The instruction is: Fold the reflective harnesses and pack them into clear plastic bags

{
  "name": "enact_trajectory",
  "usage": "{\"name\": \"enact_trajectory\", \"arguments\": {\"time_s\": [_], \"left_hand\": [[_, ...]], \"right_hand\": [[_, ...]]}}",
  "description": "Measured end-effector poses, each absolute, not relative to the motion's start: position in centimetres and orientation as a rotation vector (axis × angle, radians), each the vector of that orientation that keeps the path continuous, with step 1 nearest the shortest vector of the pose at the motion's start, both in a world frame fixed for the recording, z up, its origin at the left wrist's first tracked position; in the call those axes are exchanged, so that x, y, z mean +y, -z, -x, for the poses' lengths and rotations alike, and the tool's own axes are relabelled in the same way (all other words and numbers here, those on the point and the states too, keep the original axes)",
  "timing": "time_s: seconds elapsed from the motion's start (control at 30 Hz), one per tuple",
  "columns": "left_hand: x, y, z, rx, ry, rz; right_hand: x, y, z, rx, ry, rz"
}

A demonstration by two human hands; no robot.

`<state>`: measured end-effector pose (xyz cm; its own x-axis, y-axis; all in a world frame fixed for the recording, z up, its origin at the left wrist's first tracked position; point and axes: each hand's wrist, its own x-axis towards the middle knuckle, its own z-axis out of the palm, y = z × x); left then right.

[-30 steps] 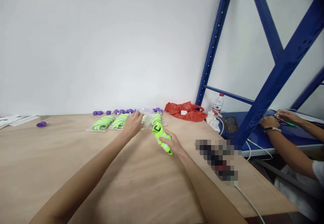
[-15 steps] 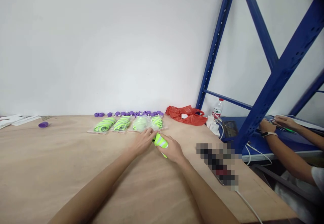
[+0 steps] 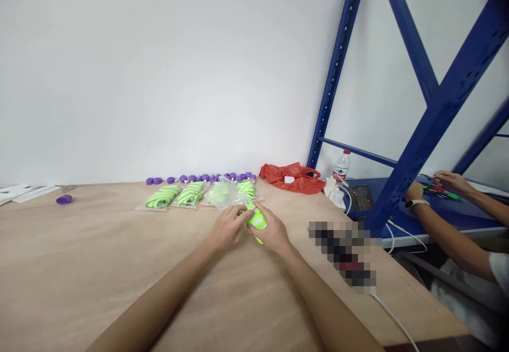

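Observation:
A folded neon-yellow reflective strap (image 3: 258, 220) with pale grey stripes is held just above the table, in front of the bagged bundles. My right hand (image 3: 275, 234) wraps round its right side, with the thumb at the near side. At its left end, the fingers of my left hand (image 3: 227, 229) are bent and pressed against it; my fingers partly hide that end. Just beyond my hands lie several clear plastic bags (image 3: 161, 198) with similar yellow strap bundles inside. One clear bag (image 3: 220, 195) stands puffed up behind my left hand.
Several small purple parts (image 3: 192, 178) line the wall. A purple cup-like piece (image 3: 63, 199) and papers (image 3: 29, 193) lie left. To the right are a red plastic bag (image 3: 302, 179), bottle (image 3: 342, 166), blue rack (image 3: 415, 145), white cable (image 3: 392, 315) and another person's forearm (image 3: 449, 232).
My left fingers have shifted slightly down and right along the strap's end, while my right hand keeps its hold. The other person's right-hand fingers have moved over the blue surface.

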<state>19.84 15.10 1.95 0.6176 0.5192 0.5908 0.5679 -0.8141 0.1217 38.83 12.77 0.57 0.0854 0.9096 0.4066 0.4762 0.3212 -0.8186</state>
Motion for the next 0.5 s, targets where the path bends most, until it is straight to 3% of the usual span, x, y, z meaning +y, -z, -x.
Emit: {"name": "enact_trajectory", "arguments": {"time_s": [0.1,0.27,0.5], "left_hand": [[14.8,-1.9,-19.5,-0.963,1.189,2.79],[14.9,-0.9,-19.9,-1.528,2.215,2.769],[16.1,0.7,-23.2,-1.738,2.921,2.626]], "right_hand": [[13.3,-0.1,-38.9,-1.446,-0.565,1.26],[13.9,0.4,-39.0,-1.314,-0.613,1.243],[13.0,-0.1,-38.2,-1.513,-0.558,1.29]]}}
